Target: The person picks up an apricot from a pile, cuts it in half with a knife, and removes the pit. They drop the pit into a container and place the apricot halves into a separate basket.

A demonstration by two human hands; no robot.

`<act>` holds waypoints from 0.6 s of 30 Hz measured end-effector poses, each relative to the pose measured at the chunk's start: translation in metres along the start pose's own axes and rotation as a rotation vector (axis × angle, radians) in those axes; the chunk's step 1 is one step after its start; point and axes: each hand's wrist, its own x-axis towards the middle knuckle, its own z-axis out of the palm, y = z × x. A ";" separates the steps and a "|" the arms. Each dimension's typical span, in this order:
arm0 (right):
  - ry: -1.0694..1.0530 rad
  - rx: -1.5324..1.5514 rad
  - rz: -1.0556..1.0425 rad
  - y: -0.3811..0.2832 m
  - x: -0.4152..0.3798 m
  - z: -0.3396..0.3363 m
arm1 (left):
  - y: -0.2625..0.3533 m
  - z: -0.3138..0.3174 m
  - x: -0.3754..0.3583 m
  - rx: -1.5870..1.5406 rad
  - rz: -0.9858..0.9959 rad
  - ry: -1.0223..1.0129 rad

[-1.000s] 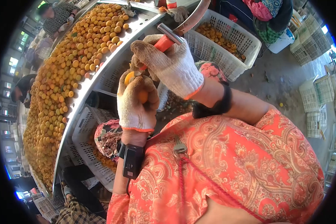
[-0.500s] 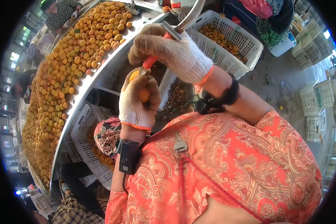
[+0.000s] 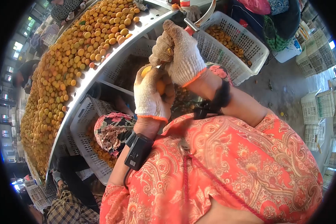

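Observation:
My left hand (image 3: 151,91), in a white glove with a soiled palm, is closed around orange-yellow apricots (image 3: 160,87); another yellow piece shows at its fingertips. Just above and to the right, my right hand (image 3: 181,54) is gloved too, its fingers wrapped round a tool with a red handle and a metal end (image 3: 191,25). The two hands touch or nearly touch. Whatever lies between their fingertips is hidden by the glove.
A metal table (image 3: 69,102) at the left bears a large heap of apricots (image 3: 52,93). White crates (image 3: 255,43) with cut fruit stand at the upper right and lower left. People work at the upper left, lower left and upper right. Stacked crates (image 3: 315,52) stand at far right.
Both hands have shifted right in view. The right hand has turned, with the tool's metal end now farther right and its red part no longer reaching down to the left hand's fruit.

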 end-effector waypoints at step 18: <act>0.216 0.200 0.204 0.015 0.065 -0.060 | 0.002 -0.045 0.095 1.004 0.326 -0.246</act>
